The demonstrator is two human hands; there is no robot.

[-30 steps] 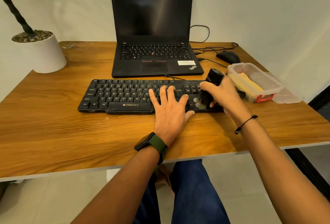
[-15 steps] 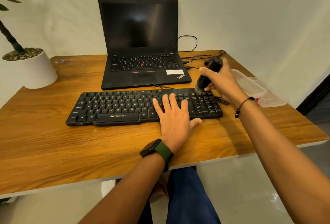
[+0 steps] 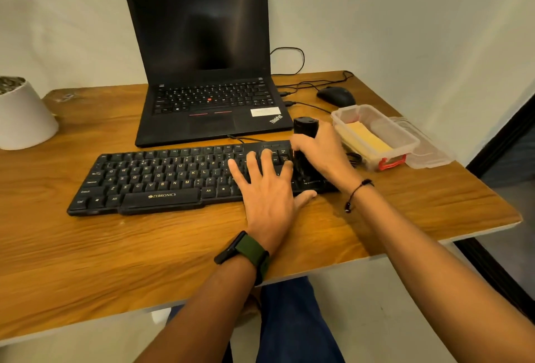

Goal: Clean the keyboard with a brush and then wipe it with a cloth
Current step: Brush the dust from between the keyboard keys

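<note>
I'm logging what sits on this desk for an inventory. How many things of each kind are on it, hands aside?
Keyboards: 1, the black keyboard
Laptops: 1, laptop
Mice: 1, mouse
Brushes: 1, brush
Plastic boxes: 1, clear box, with its lid beside it
Plant pots: 1, white pot
Total: 6

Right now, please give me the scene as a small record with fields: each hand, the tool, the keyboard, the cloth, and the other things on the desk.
left hand: flat on the keyboard's right part, fingers spread
right hand: grips the brush
brush: black, upright, lower end on the keyboard's right end
keyboard: black, on the desk, in front of the laptop
cloth: yellow, in the clear box, untouched
other: mouse, white pot
</note>
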